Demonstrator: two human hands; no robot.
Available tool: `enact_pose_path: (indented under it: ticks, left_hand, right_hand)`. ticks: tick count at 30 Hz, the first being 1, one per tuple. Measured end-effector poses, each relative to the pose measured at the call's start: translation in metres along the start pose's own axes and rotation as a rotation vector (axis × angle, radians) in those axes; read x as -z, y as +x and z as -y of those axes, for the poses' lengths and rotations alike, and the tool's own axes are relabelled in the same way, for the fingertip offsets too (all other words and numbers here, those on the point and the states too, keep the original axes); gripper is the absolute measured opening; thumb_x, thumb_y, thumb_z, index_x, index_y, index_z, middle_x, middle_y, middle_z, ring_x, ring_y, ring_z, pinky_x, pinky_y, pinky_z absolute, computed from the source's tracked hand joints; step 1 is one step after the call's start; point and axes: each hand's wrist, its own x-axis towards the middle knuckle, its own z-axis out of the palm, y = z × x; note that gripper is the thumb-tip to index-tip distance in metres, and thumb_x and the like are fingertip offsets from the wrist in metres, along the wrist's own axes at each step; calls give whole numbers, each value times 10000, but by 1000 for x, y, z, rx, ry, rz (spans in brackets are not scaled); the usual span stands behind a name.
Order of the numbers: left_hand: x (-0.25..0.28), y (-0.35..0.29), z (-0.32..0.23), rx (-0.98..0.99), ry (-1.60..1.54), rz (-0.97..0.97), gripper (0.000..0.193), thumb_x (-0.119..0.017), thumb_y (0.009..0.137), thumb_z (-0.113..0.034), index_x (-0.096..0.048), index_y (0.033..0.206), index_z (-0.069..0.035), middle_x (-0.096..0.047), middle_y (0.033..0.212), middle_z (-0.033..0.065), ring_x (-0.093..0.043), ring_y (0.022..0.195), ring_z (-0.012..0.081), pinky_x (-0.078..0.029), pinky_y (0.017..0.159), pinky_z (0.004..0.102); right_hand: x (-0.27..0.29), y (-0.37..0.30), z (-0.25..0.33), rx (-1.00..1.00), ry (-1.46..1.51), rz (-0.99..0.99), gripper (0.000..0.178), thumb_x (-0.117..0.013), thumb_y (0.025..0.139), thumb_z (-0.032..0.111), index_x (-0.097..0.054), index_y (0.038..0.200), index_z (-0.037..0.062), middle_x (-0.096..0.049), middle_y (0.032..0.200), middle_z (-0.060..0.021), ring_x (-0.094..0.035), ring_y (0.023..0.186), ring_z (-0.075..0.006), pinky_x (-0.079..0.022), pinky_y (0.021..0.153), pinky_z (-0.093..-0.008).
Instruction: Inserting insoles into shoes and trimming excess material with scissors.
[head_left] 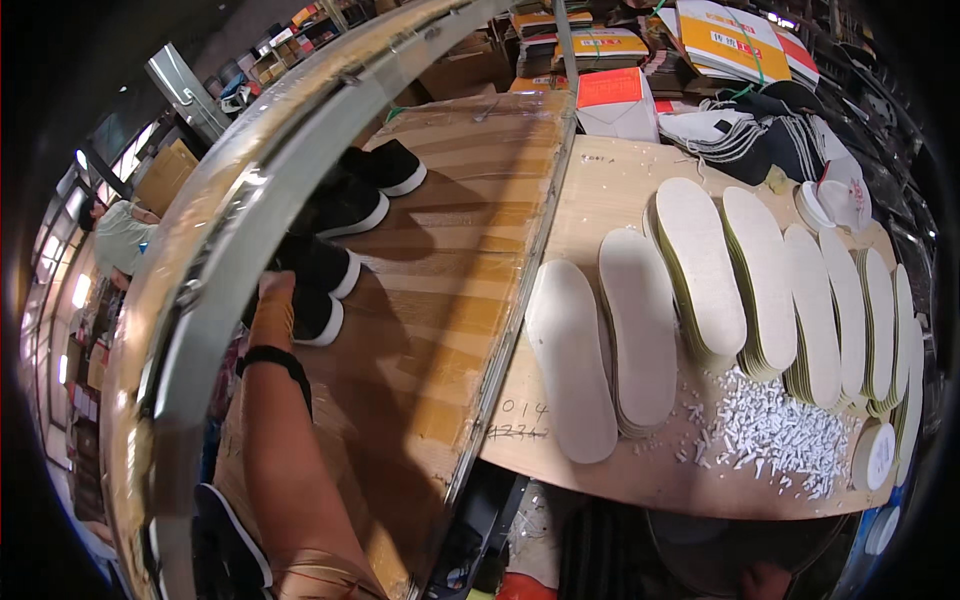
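Note:
My left hand (277,284), with a black band at the wrist, reaches in under the curved metal rail. It is closed at the heel end of a black slip-on shoe (317,316) with a white sole; most of its fingers are hidden. Directly beyond stands another black shoe (325,263), and further black shoes (395,166) continue the row toward the back. The shoes rest on a tape-covered cardboard surface (450,230). At the lower right, a dim skin-coloured shape that looks like my right hand (766,579) shows below the table edge, its fingers not readable.
Stacks of cream insoles (705,265) line the wooden table (590,180) on the right. Small white pieces (780,430) lie scattered before them, near a round white lid (874,456). The metal rail (215,340) arches over the left side. Another shoe (235,540) sits at lower left.

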Motion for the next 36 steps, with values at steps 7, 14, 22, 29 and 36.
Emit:
enact_pose_path:
  ticks: [7,14,22,29,36]
  left_hand:
    - [-28,59,-108,-368,135,42,331,-378,856,-266,-595,925,-25,-589,959,221,-562,932,342,-439,774,416]
    - [15,-55,-222,-442,-52,20,561,-366,906,-440,-446,1230,11,-454,1234,238,-437,1136,359,-331,964,391]
    - [105,-372,-428,-1055,-503,883,266,-605,757,-106,-588,977,42,-615,931,151,-570,934,217,-429,819,314]
    - [136,-681,-465,-1453,-372,1666,359,-543,857,-224,-500,1152,-24,-554,1066,210,-511,1030,285,-416,859,345]
    - [74,-778,-447,-1566,-167,1390,512,-514,852,-398,-509,1065,68,-525,971,327,-506,880,468,-425,762,459]
  right_hand:
    - [-8,-11,-14,-42,-122,130,261,-574,766,300,-592,730,42,-580,697,-183,-564,648,-368,-444,588,-445]
    - [-16,-5,-25,-67,25,155,272,-493,795,375,-589,784,121,-594,695,-129,-584,652,-334,-465,581,-451]
    - [-6,-11,-27,-84,119,233,265,-436,827,339,-583,898,130,-629,772,-155,-621,750,-315,-490,639,-455]
    - [28,-102,-133,-107,862,-178,289,-603,739,236,-605,998,109,-630,915,-111,-602,848,-263,-469,754,-369]
    - [48,-431,-414,-1258,76,-789,332,-584,704,162,-560,1027,86,-617,898,-187,-591,870,-345,-472,748,-434]
